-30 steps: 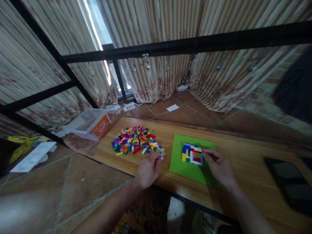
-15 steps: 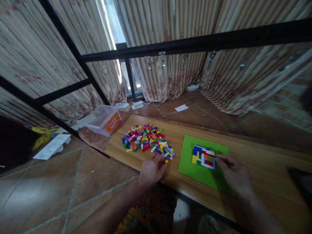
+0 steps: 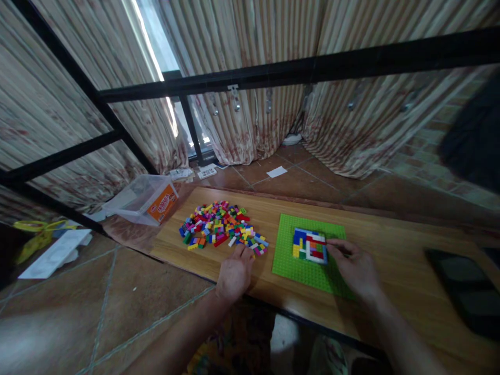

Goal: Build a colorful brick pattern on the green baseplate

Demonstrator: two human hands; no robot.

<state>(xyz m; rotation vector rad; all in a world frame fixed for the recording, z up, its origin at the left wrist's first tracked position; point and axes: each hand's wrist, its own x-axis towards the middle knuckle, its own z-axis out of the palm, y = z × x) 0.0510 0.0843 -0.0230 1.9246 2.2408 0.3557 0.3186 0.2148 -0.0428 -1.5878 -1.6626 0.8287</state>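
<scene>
A flat patch of blue, white, red, yellow and green toy bricks point(image 3: 300, 241) is built on a green baseplate point(image 3: 285, 264). My right hand point(image 3: 353, 265) has its thumb and fingers pinched together at the right edge of this patch; whatever lies between the fingertips is hidden. Left of the baseplate, loose toy bricks point(image 3: 219, 224) in many colours are spread in a pile. At the near right end of that pile is my left hand point(image 3: 235, 272), knuckles up and fingers curled closed, with their tips out of sight against the bricks.
The wooden board point(image 3: 394, 245) carries the bricks and, at the right, a dark tablet-like device point(image 3: 464, 291). A clear plastic box point(image 3: 144, 200) with an orange label stands beyond the left end. Black metal bars point(image 3: 273, 75) cross before the curtains point(image 3: 281, 120). Paper point(image 3: 277, 172) lies on the tiled floor.
My view has turned to the right, bringing more of the dark device into sight. My left fingers curl closer over the pile's near edge. My right hand stays at the brick patch's right edge.
</scene>
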